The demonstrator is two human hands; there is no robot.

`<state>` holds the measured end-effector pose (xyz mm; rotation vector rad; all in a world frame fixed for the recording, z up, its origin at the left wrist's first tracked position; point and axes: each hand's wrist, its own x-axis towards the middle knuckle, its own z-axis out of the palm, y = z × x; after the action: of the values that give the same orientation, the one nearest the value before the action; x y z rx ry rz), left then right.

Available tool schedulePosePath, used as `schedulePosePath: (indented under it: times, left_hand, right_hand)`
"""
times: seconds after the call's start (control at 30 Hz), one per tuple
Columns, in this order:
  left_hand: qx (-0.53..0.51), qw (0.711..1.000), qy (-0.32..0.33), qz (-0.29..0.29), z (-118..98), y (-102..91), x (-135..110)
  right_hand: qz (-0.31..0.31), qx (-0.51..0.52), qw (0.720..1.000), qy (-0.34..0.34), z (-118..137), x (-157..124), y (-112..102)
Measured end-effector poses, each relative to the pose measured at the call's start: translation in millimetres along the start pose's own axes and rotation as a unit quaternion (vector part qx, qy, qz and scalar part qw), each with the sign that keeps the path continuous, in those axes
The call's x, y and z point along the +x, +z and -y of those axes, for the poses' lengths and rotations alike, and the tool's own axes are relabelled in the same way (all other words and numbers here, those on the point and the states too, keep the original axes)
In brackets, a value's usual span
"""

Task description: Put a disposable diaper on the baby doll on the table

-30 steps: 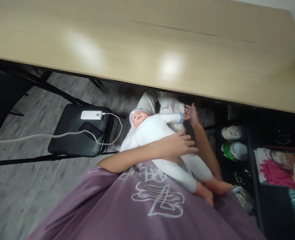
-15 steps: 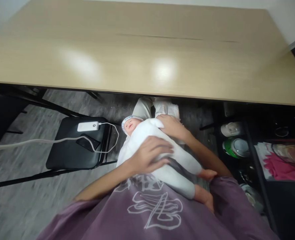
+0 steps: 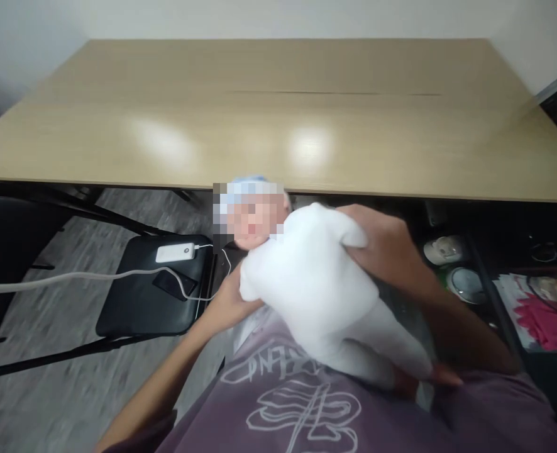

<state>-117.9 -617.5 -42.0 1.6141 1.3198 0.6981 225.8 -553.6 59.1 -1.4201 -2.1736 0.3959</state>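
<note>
A baby doll (image 3: 311, 270) in a white suit is held up in front of my chest, tilted, with its head toward the table's front edge and its legs toward the lower right. Around its side and arm on the left my left hand (image 3: 236, 296) is closed, the fingertips hidden beneath the body. My right hand (image 3: 385, 242) grips the doll's other side by the arm, most of its fingers out of sight behind it. A blue and white cap (image 3: 250, 182) covers the doll's head, which is blurred out.
A wooden table (image 3: 278, 138) spans the view ahead. On the left, a black folding chair (image 3: 132, 308) carries a white power bank (image 3: 175, 252) with a cable and a dark phone (image 3: 173, 284). On the right are dark shelves with jars and a pink cloth (image 3: 549, 324).
The doll has been lifted from my lap toward me. My hands have gone from resting on its front to holding its two sides. The view has tilted up slightly.
</note>
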Motion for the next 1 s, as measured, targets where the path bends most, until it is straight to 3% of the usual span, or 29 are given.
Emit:
schedulePosePath:
  times: [0.13, 0.27, 0.37, 0.5, 0.63, 0.77, 1.0]
  left_hand:
    - [0.052, 0.995, 0.062, 0.052, -48, -31.8, 83]
    - [0.078, 0.991, 0.06, 0.086, -82, -50.7, 164]
    - [0.088, 0.991, 0.04, 0.095, -92, -61.3, 208]
    - [0.155, 0.985, 0.028, 0.067, -89, -77.0, 244]
    - [0.289, 0.955, 0.054, -0.035, -76, -88.4, 266]
    - [0.315, 0.942, 0.058, -0.106, -62, -91.9, 286]
    - [0.353, 0.919, 0.118, -0.128, -46, -104.8, 349]
  right_hand:
    - [0.02, -0.12, 0.989, 0.077, -36, 26, -37]
    - [0.011, -0.171, 0.979, 0.111, -88, 56, -40]
    - [0.024, -0.143, 0.984, 0.104, -119, 68, -37]
    - [-0.011, -0.118, 0.988, 0.102, -147, 76, -32]
    - [-0.069, -0.116, 0.984, 0.119, -166, 89, -18]
    - [-0.082, -0.111, 0.983, 0.121, -186, 115, -4]
    - [-0.086, -0.107, 0.985, 0.103, -223, 184, 8]
